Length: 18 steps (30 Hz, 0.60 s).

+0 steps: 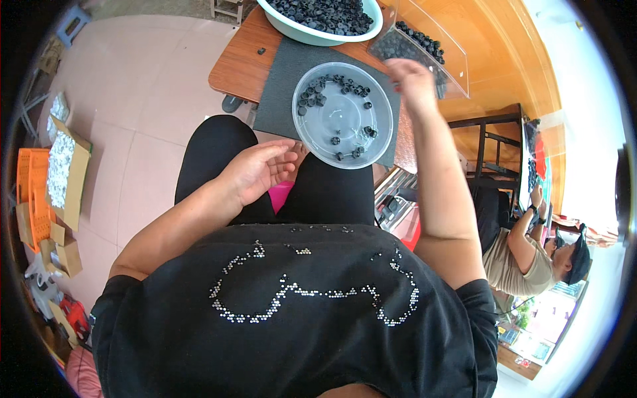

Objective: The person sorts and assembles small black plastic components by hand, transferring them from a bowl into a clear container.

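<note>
Smooth plastic bowl [344, 121]; matt, grainy mat [282, 86]; glossy wooden table [237, 65].

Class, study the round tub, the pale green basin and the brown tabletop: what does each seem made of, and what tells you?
Round tub: probably clear, shiny plastic; it looks see-through, with glints.
Pale green basin: likely smooth, opaque plastic, judging by its even colour.
Brown tabletop: wood or wood-look laminate; grain-like streaks leave that open.
</note>
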Available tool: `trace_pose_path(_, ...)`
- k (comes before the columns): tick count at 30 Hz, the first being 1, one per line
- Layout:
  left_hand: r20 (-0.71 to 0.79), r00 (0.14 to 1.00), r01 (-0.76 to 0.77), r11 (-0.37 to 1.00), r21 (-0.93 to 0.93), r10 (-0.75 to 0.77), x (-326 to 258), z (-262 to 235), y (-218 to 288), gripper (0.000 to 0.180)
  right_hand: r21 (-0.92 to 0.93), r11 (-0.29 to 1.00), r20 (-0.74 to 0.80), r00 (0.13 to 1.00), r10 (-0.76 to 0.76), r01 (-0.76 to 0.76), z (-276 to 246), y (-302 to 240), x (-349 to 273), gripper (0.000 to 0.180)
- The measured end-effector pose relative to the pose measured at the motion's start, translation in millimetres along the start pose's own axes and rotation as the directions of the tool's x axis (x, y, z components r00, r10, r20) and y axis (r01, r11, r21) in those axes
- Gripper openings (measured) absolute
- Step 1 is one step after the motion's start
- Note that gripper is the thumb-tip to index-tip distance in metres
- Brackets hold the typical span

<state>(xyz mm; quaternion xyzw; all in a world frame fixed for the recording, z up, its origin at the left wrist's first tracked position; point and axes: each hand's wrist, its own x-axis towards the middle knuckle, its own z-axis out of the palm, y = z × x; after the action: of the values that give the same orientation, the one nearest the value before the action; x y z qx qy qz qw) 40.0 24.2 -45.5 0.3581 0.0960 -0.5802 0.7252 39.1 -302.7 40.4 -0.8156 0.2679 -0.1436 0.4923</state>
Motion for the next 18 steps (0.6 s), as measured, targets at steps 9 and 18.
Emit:
trace_pose_path(9,-0.012,1.0,0.003,1.0,-0.018,-0.003,1.2,-0.6,2.2,0.028,-0.472,0.82,0.263,0.94,-0.218,0.322,106.0,48.9,-37.6,0.015)
trace_pose_path(18,0.052,0.998,-0.028,0.998,0.051,0.026,-1.3,5.5,0.0,0.026,-0.226,0.936,0.015,0.961,-0.275,0.271,70.1,47.3,-105.5,0.014)
